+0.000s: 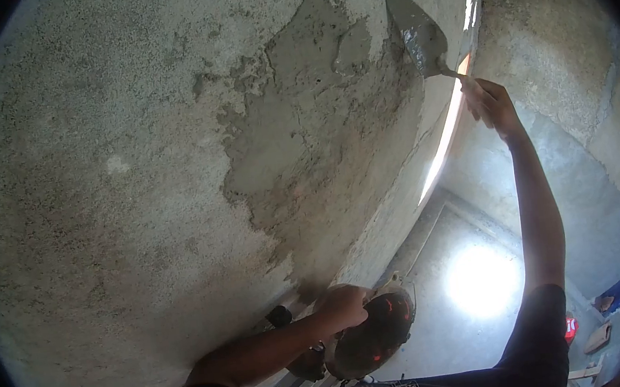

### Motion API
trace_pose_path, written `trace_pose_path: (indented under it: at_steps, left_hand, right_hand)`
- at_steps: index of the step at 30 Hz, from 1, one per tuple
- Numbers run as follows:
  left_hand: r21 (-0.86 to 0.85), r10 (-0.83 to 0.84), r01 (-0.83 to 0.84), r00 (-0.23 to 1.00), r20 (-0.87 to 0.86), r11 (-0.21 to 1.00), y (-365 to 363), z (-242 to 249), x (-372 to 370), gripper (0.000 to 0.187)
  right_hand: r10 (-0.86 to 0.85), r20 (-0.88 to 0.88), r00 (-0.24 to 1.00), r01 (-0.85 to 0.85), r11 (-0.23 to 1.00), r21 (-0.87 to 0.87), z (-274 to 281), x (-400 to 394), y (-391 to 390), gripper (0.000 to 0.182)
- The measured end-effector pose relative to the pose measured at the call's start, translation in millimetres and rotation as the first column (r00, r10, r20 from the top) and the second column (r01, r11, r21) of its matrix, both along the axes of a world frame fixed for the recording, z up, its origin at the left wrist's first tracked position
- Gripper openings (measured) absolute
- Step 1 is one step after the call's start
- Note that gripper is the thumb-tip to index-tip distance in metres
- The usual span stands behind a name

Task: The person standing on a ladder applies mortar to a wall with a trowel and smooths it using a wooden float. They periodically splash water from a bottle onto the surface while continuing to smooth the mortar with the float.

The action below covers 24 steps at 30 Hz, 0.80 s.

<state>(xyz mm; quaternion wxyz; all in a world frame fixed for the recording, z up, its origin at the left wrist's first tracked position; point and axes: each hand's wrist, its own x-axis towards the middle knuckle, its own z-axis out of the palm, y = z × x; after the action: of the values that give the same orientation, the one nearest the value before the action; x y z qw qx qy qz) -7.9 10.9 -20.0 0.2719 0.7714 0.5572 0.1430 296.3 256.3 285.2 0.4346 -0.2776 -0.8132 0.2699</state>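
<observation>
From your head cam, your right hand (490, 105) is wrapped snug round the handle of a trowel (422, 37), its long axis slanting up-left to the tip, flat side by the wall (120, 234). The wet-looking patch (303, 119) lies just left of that grip, your right being nearer its top. Your left hand (345, 307), below the patch, is curled beside a dark bowl (377, 336); honestly can't tell if it's got hold.

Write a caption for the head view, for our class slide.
The right hand holds a trowel by the darker grey patch on a rough wall.
</observation>
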Motion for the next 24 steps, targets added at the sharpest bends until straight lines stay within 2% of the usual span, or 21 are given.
trace_pose_path:
  at_steps: [1, 2, 4, 6, 8, 11, 14, 16, 18, 21, 24]
  left_hand:
    - [-0.007, -0.001, 0.001, 1.000, -0.014, 1.000, 0, 0, 0, 0.051]
    - [-0.005, 0.000, -0.001, 1.000, -0.010, 1.000, 1, 0, 0, 0.051]
    - [-0.017, -0.007, 0.007, 1.000, 0.004, 1.000, 1, 0, 1, 0.050]
    - [-0.025, 0.013, -0.013, 1.000, 0.022, 1.000, -2, 3, 4, 0.049]
    - [-0.033, 0.032, -0.031, 0.999, 0.025, 0.999, -3, 2, 3, 0.049]
    - [0.006, 0.037, -0.037, 0.999, -0.002, 0.999, 1, -9, 2, 0.048]
    - [-0.034, 0.014, -0.015, 0.999, -0.037, 0.999, 2, -9, 2, 0.048]
    - [-0.020, 0.026, -0.026, 0.999, 0.021, 0.999, -2, 5, 3, 0.047]
    - [-0.014, 0.030, -0.029, 0.999, 0.040, 0.999, -3, 4, 1, 0.047]
    - [-0.023, 0.031, -0.029, 0.998, 0.054, 0.999, -4, 8, 2, 0.047]
    - [-0.041, 0.034, -0.034, 0.999, 0.006, 0.999, -1, 2, 2, 0.048]
  right_hand:
    - [-0.077, -0.062, 0.995, 0.077, 0.997, 0.007, -4, -10, -19, 0.040]
    - [-0.066, -0.102, 0.993, 0.070, 0.997, 0.033, -10, -15, -31, 0.039]
    - [-0.103, -0.095, 0.990, 0.120, 0.971, 0.204, -22, -28, -48, 0.040]
    - [-0.135, -0.006, 0.991, 0.125, 0.903, 0.410, -27, -39, -66, 0.043]
    - [-0.127, -0.052, 0.990, 0.136, 0.858, 0.495, -36, -55, -73, 0.041]
    - [-0.141, -0.129, 0.982, 0.187, 0.849, 0.494, -50, -69, -66, 0.037]
    - [-0.227, -0.155, 0.961, 0.275, 0.782, 0.559, -51, -70, -58, 0.034]
    - [-0.332, -0.146, 0.932, 0.363, 0.863, 0.352, -50, -67, -57, 0.035]
    - [-0.309, -0.198, 0.930, 0.359, 0.878, 0.316, -52, -69, -61, 0.036]
    - [-0.269, -0.185, 0.945, 0.326, 0.801, 0.501, -59, -68, -78, 0.036]
    - [-0.261, -0.124, 0.957, 0.286, 0.794, 0.536, -65, -77, -93, 0.036]
